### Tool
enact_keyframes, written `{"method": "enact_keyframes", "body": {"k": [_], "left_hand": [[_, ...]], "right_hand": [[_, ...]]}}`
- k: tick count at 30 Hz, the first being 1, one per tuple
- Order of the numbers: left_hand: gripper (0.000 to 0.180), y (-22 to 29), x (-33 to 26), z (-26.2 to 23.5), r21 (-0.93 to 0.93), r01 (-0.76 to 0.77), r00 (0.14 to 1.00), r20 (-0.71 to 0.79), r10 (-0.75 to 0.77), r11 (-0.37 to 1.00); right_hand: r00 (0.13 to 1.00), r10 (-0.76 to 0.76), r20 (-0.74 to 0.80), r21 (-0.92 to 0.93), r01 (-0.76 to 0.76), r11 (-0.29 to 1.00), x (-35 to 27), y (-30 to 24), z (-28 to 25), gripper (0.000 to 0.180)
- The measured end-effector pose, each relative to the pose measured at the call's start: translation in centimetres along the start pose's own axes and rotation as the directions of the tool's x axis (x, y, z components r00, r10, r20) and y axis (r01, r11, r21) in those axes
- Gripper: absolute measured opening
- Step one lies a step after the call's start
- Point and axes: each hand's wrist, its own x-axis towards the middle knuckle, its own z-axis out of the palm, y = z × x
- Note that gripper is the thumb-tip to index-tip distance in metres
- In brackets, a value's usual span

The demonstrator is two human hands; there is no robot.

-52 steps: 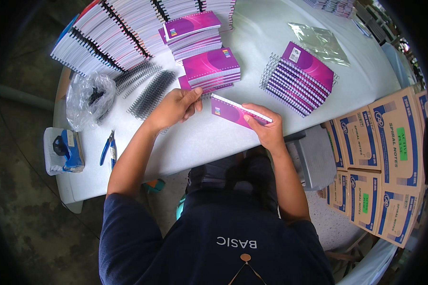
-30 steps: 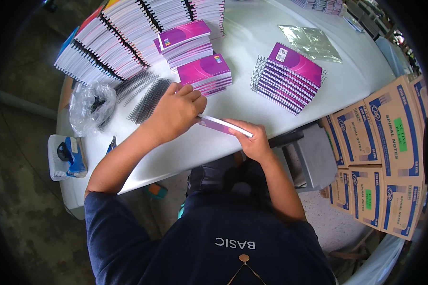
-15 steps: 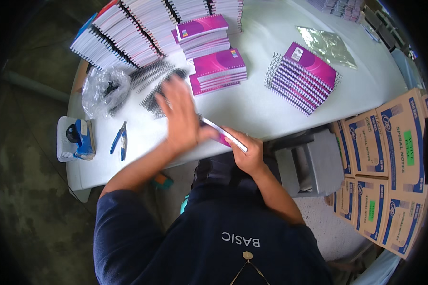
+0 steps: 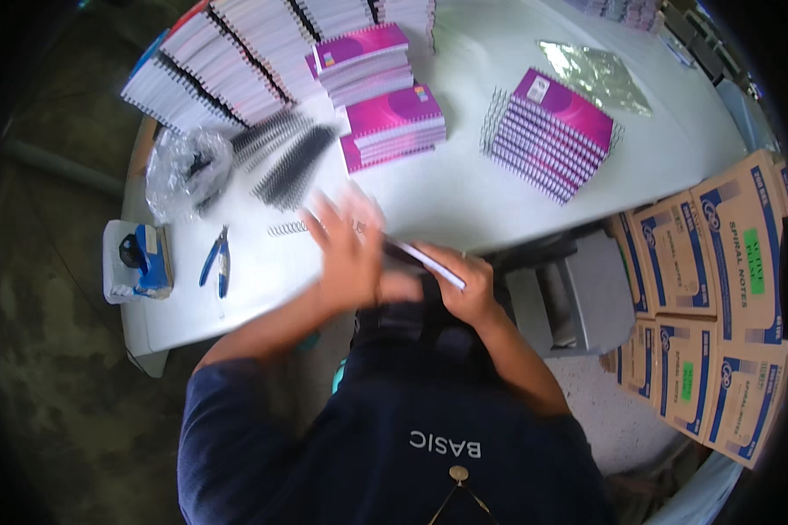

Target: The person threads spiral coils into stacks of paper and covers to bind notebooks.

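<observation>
My right hand [image 4: 468, 284] is closed on a thin notebook [image 4: 442, 267], seen edge-on with its white pages showing. Motion blurs my left hand [image 4: 352, 258], but its fingers look stretched out and apart, at the far end of the notebook. A dark spiral coil [image 4: 287, 229] sticks out to the left from behind those fingers; whether it runs into the notebook is hidden. Beyond lie a bundle of black spiral coils [image 4: 296, 168] and stacked purple notebooks [image 4: 394, 114]. Blue-handled pliers [image 4: 215, 262] rest on the table to the left.
At the left edge of the white table [image 4: 263, 302] stand a blue tape dispenser [image 4: 153, 262] and a clear plastic bag [image 4: 184, 175]. Rows of page blocks [image 4: 228, 61] fill the back left. Coil-bound purple notebooks [image 4: 556, 131] and a clear sleeve [image 4: 595, 74] sit right, above cardboard boxes [image 4: 709, 254].
My left hand has come down and nearer, away from the coil bundle. A spiral coil now shows beside its fingers. My right hand still holds the notebook; the view has shifted slightly.
</observation>
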Motion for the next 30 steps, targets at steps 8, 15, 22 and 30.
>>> {"method": "enact_keyframes", "body": {"k": [8,15,22,30], "left_hand": [[0.107,5.0,-1.1,-1.8,-0.22,0.011,0.952,0.299,0.057,0.975],[0.115,3.8,-1.5,0.9,-0.373,0.245,0.867,0.497,-0.031,0.895],[0.11,2.5,2.2,2.1,-0.259,0.183,0.971,0.198,-0.133,0.948],[0.036,-1.6,5.2,1.6,-0.251,0.163,0.971,0.214,-0.109,0.954]], "right_hand": [[0.995,0.013,-0.102,-0.024,-0.016,1.0,0.5,-0.3,-2.0,0.033],[0.991,0.075,-0.107,0.015,-0.073,0.997,0.4,-0.7,-1.8,0.028],[0.986,0.127,-0.104,0.024,-0.125,0.992,0.1,-0.9,-1.2,0.02],[0.969,0.245,0.043,0.242,-0.248,0.938,2.2,-0.5,-2.0,0.028]]}}
